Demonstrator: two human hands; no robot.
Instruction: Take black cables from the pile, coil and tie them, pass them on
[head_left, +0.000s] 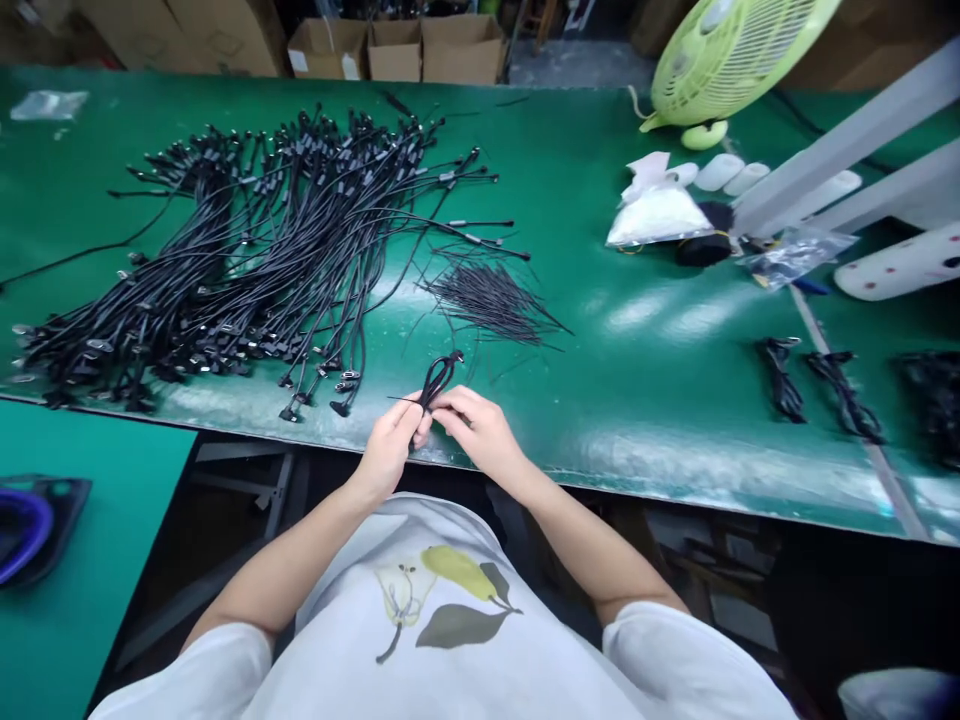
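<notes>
My left hand (391, 445) and my right hand (476, 430) meet at the near edge of the green table (645, 400), both pinched on a folded black cable (437, 378) whose loop sticks up from my fingers. A thin black tie juts left from my left hand's fingers. Just beyond lies a loose pile of thin black ties (491, 297). A big heap of black cables (240, 250) covers the table's left half.
Bundled cables (780, 378) lie at the right, near a metal rail. A white plastic bag (656, 215), white rolls and a green fan (731, 50) stand at the far right. Cardboard boxes (397, 48) sit behind the table. A lower green surface (82, 560) is at my left.
</notes>
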